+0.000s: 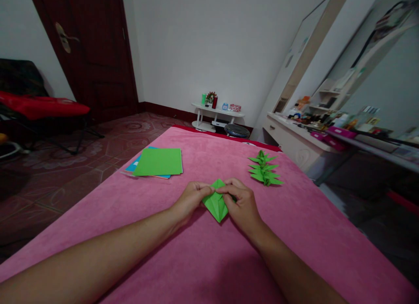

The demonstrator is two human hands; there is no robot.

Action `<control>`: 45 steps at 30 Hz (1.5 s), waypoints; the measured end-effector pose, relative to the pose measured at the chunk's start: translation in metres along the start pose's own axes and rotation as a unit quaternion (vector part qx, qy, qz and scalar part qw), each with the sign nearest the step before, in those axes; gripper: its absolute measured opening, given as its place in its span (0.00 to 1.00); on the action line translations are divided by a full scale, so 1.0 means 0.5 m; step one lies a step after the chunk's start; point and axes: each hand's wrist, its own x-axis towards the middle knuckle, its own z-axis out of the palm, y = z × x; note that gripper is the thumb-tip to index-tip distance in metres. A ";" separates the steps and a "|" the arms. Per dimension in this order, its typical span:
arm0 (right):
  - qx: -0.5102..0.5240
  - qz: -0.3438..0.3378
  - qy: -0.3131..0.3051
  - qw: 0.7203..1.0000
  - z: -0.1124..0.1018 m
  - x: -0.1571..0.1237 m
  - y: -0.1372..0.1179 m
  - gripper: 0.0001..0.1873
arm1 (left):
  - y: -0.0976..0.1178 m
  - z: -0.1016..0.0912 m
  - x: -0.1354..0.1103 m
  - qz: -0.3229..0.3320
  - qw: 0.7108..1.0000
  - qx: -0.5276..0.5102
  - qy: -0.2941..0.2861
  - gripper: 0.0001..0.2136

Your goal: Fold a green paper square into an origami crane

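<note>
The paper [216,208] sits just below the frame's centre: a bright green, matt, folded diamond, creases fanning towards its lower tip, with layered flaps near its middle. The left hand [194,196] pinches its left side, thumb on top; the right hand [241,202] grips its right side, thumb and forefinger pressed against it. Beneath spreads a cloth [183,260], pink, soft and short-napped. Right of centre lies a model [263,169], green and spiky, its pointed leaves splayed in tiers. Left of centre rests a stack [159,161] of flat sheets, smooth green on top, blue showing below. At upper left stands a dark reddish-brown panelled door [90,46], above patterned, reddish tiles [131,129].
</note>
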 end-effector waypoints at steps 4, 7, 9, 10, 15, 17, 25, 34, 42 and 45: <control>-0.016 -0.018 0.004 1.000 0.000 -0.002 -0.002 0.19 | -0.002 -0.003 0.001 0.011 1.000 -0.004 -0.016 0.10; -0.021 -0.026 0.002 0.999 0.000 -0.003 -0.001 0.20 | -0.005 -0.006 0.003 0.014 1.000 -0.003 -0.028 0.08; -0.023 -0.029 0.001 0.999 0.000 -0.002 0.000 0.20 | -0.007 -0.007 0.004 0.011 1.000 0.001 -0.026 0.06; -0.024 -0.030 0.002 0.999 0.001 -0.002 0.000 0.20 | -0.007 -0.007 0.005 0.010 1.000 0.004 -0.025 0.06; -0.027 -0.035 0.000 0.999 0.002 -0.001 -0.001 0.20 | -0.005 -0.007 0.004 0.011 1.000 0.018 -0.021 0.05; -0.029 -0.036 0.000 0.999 0.003 -0.003 -0.001 0.19 | -0.003 -0.005 0.003 0.011 0.999 0.025 -0.016 0.05; 0.023 0.034 0.006 0.999 0.003 -0.003 -0.002 0.17 | 0.013 0.001 0.001 0.042 0.994 0.103 0.014 0.07; 0.224 0.218 0.035 0.949 0.000 0.002 0.001 0.12 | 0.011 -0.011 0.011 0.119 0.964 0.233 0.043 0.09; 0.217 0.243 0.005 0.945 0.006 0.000 0.011 0.10 | 0.016 -0.005 0.006 0.108 0.971 0.212 0.017 0.09; 0.232 0.256 0.013 0.938 0.003 -0.001 0.014 0.09 | 0.019 -0.002 0.005 0.093 0.978 0.188 0.007 0.08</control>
